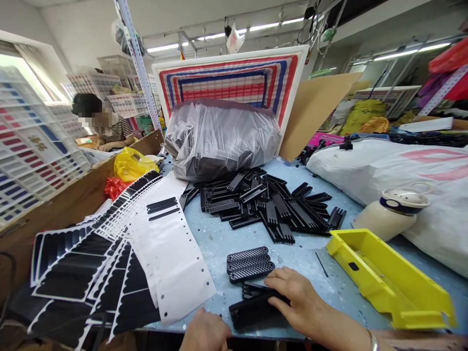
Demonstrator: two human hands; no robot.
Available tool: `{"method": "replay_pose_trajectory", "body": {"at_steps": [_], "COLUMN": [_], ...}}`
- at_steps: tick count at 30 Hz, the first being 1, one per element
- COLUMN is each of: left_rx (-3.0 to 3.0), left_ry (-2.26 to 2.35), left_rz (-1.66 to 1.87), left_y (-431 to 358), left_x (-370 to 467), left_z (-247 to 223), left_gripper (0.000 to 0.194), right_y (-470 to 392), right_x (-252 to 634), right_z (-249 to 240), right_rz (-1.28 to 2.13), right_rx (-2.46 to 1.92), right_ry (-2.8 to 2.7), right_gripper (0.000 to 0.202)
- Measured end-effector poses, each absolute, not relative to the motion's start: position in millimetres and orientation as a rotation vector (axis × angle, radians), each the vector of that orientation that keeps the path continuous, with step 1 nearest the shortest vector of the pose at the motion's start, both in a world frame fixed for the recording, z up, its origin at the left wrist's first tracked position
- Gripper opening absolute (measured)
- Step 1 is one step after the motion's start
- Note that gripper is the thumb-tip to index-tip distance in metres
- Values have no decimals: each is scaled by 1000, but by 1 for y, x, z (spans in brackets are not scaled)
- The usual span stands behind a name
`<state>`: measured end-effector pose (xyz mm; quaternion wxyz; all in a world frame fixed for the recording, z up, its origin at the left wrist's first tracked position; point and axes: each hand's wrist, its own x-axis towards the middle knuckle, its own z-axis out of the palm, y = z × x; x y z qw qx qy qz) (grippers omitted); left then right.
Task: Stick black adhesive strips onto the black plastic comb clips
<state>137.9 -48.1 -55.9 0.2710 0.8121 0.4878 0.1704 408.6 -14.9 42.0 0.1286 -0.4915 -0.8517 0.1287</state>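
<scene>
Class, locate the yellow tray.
In the head view, the yellow tray lies on the blue table, lower right, beside the right hand.

My left hand (205,331) is cut off by the bottom edge — only the back of it shows, so I can't tell how its fingers stand. My right hand (298,302) lies over a black stack (254,309), hiding the stack's right end and its own fingertips. The yellow tray (387,278) hides the base of the white jar (393,212). The grey bag (221,139) is too cloudy to make out its contents. The co-worker (106,124) is half hidden behind the cardboard wall (84,195).
</scene>
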Motion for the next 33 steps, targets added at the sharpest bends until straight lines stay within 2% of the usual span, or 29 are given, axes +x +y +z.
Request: {"method": "replay_pose_trajectory", "body": {"at_steps": [3, 4, 9, 15, 20, 22, 30, 33], "left_rx": [2245, 2254, 2185, 2234, 2151, 2153, 2284, 2300], "left_ry": [1386, 1411, 1462, 1382, 1409, 1421, 1377, 1352], "left_rz": [507, 488, 295, 434, 367, 366, 499, 496], "left_y": [-53, -53, -45, -49, -49, -48, -51, -51], "left_x": [140, 143, 167, 162, 160, 161, 160, 161], "left_z": [-34, -27, -12, -18, -14, -14, -14, -8], "left_gripper": [40, 43, 16, 21, 19, 20, 26, 28], "right_y": [-19, -22, -36, -44, -58, -60, -44, -32], "right_x": [410, 412, 444, 487, 473, 462, 456, 458], "right_z": [45, 44, 25, 8, 11, 15, 32, 36], "right_rz": [306, 298, 246, 378, 441, 475, 892, 1285], "right_rx": [-1470, -1475, -1467, -1770, -1725, -1675, -1737, -1726], "right_ry": [-2496, -2488, -2311, -2164, -2217, -2244, -2054, -1878], "right_gripper": [11, 9, 31, 34, 53, 52, 24, 33]}}
